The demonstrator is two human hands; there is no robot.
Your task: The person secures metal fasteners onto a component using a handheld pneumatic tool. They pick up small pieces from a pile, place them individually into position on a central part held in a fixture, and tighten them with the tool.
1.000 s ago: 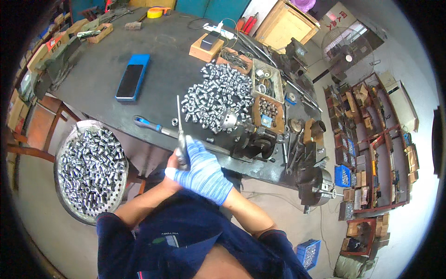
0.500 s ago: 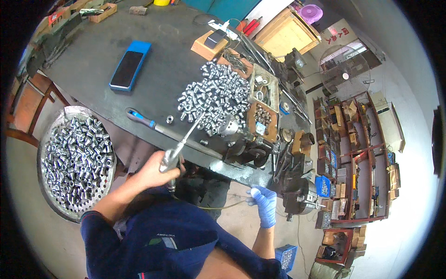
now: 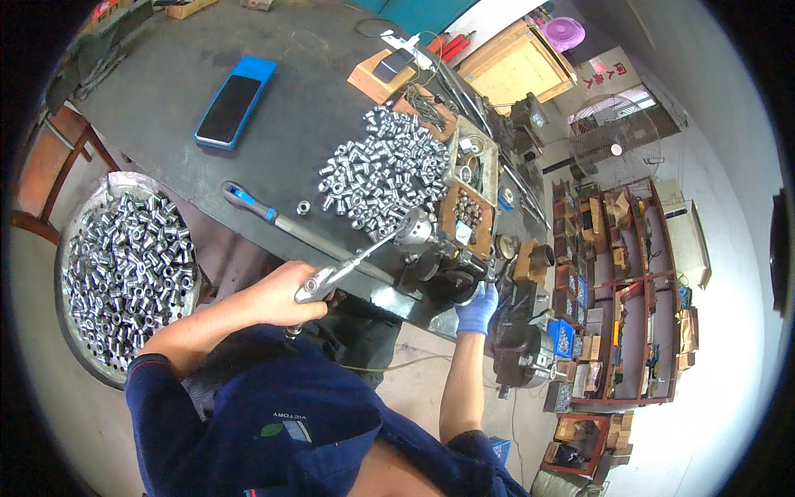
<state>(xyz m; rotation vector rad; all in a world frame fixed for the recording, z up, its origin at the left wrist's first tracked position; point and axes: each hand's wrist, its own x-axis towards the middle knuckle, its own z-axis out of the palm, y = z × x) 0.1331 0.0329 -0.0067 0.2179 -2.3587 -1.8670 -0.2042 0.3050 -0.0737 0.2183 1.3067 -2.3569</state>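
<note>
Head view: the bare left hand (image 3: 286,291) is closed around the handle end of a metal ratchet wrench (image 3: 352,267). The wrench's long axis runs diagonally, from the hand at lower left up and right to its head, which meets a small chuck fixture (image 3: 416,233) at the front edge of the dark workbench (image 3: 166,83). The gloved right hand (image 3: 475,308) grips the underside of the fixture assembly below the bench edge, fingers curled. A pile of metal sleeves (image 3: 383,170) lies just behind the fixture. A blue-handled tool (image 3: 273,217) lies beside the wrench, roughly crossing its line. A round tray (image 3: 87,348) holds more sleeves at left.
</note>
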